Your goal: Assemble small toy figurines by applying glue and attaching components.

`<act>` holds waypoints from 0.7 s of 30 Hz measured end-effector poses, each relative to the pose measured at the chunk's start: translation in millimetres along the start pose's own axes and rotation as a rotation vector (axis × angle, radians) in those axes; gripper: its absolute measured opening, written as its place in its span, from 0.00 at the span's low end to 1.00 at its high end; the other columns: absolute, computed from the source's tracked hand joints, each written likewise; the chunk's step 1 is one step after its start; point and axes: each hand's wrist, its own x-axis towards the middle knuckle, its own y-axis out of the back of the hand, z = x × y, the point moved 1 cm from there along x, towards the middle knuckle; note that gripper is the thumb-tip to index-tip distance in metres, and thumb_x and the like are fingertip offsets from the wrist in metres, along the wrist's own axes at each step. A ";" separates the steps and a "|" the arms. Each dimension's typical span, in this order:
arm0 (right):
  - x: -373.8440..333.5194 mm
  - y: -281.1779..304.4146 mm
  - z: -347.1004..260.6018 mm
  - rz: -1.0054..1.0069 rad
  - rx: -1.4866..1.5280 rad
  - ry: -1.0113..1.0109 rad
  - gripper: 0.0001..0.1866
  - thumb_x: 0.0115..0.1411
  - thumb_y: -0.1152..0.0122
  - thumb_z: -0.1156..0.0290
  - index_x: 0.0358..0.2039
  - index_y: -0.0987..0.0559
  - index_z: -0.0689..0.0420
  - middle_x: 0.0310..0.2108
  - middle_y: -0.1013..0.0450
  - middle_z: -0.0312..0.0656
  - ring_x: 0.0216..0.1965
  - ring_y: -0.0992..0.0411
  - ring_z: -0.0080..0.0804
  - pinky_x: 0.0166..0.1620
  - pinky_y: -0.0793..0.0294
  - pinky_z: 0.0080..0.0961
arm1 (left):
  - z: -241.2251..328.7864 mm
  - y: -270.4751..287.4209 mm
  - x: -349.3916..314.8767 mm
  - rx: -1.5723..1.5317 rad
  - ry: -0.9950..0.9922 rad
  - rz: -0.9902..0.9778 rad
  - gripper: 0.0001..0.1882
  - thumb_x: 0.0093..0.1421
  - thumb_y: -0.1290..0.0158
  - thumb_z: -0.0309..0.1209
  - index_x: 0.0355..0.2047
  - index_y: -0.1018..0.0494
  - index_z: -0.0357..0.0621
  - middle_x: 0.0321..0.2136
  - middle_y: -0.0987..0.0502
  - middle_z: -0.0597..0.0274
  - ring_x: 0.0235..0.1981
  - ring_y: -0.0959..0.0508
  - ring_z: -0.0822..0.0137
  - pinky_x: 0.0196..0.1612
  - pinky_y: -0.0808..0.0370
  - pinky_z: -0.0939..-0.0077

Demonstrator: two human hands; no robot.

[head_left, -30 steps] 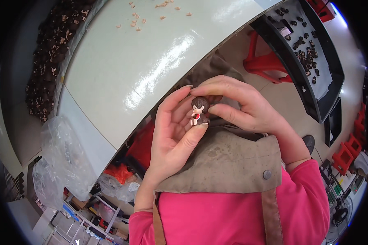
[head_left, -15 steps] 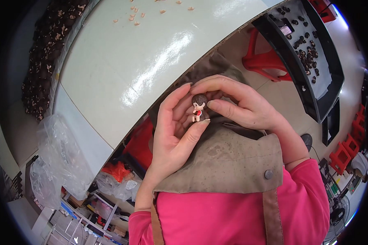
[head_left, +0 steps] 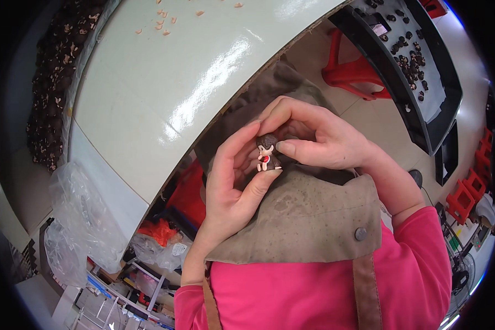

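Between my hands, above my lap, is a small toy figurine (head_left: pixel 265 157) with a dark brown head, a pale face and limbs, and a red patch on its front. My left hand (head_left: pixel 234 179) cups it from the left and below, its thumb pressed under the base of the figurine. From the right, my right hand (head_left: pixel 319 135) has its thumb at the side of the figurine's head, with the fingers curled behind and over the top. Parts of the fingers of both hands are hidden behind the figurine and the palms.
Several small pale pieces (head_left: pixel 162 22) lie on the white table (head_left: pixel 132 104) at the far side. A heap of brown figurine parts (head_left: pixel 60 93) is at far left. Clear plastic bags (head_left: pixel 85 214) hang by the table corner. A black tray (head_left: pixel 418 129) and red stool (head_left: pixel 352 74) stand right.
The figurine has turned slightly in my hands and sits a little lower. My right hand has shifted slightly, its thumb still by the head. The whole view has moved slightly.
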 end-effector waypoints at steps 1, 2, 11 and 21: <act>0.0 0.7 0.0 -0.001 -0.006 -0.024 0.14 0.54 0.54 0.84 0.43 0.33 0.64 0.45 0.37 0.44 0.48 0.35 0.30 0.52 0.35 0.27 | -1.5 -0.5 0.1 -0.003 -0.005 0.001 0.30 0.57 0.49 0.18 0.59 0.47 0.36 0.54 0.37 0.51 0.52 0.31 0.65 0.53 0.32 0.75; -0.3 0.9 0.0 -0.001 -0.012 -0.047 0.14 0.53 0.55 0.85 0.42 0.32 0.64 0.45 0.37 0.44 0.48 0.35 0.29 0.52 0.35 0.26 | -2.4 -0.9 0.1 -0.005 -0.011 0.001 0.30 0.57 0.49 0.18 0.59 0.47 0.36 0.54 0.37 0.51 0.52 0.31 0.65 0.53 0.33 0.75; -4.0 -2.6 1.7 0.041 0.015 -0.141 0.14 0.52 0.55 0.86 0.41 0.33 0.63 0.43 0.35 0.41 0.46 0.33 0.27 0.50 0.33 0.24 | -9.4 -2.8 -4.8 -0.068 0.043 0.018 0.29 0.57 0.50 0.18 0.58 0.47 0.36 0.54 0.36 0.51 0.53 0.31 0.65 0.54 0.34 0.74; -1.7 -2.3 8.3 0.058 0.066 -0.154 0.12 0.55 0.53 0.82 0.42 0.32 0.62 0.41 0.33 0.39 0.45 0.33 0.24 0.49 0.33 0.22 | -18.7 -1.1 -1.6 -0.198 0.122 0.064 0.30 0.58 0.51 0.18 0.59 0.49 0.38 0.54 0.36 0.52 0.52 0.31 0.68 0.54 0.34 0.77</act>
